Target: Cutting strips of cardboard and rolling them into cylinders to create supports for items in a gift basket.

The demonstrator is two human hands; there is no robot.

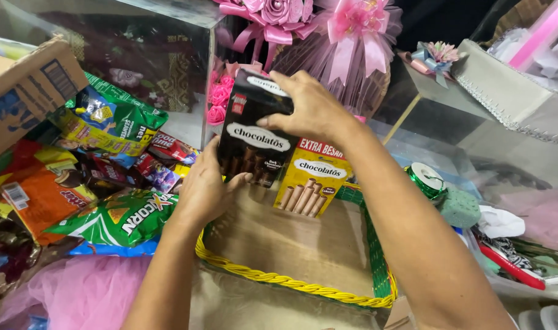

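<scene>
Both hands hold a tall black snack box (pixel 254 134) upright at the back of a woven basket (pixel 303 287) with a yellow and green rim. My right hand (pixel 309 107) grips the box's top from above. At its lower left edge, my left hand (pixel 202 189) presses against the side. A yellow and red box of wafer rolls (pixel 314 180) stands right beside the black box, touching it. The basket's floor is a bare brown board (pixel 291 238).
A heap of snack bags (pixel 108 177) and a cardboard box (pixel 22 91) lie at the left. Pink ribbon flowers (pixel 303 18) and clear display boxes stand behind. A green ribbon roll (pixel 427 179), a green sponge block (pixel 459 208) and cloth lie at the right. Pink tulle (pixel 77 293) is near left.
</scene>
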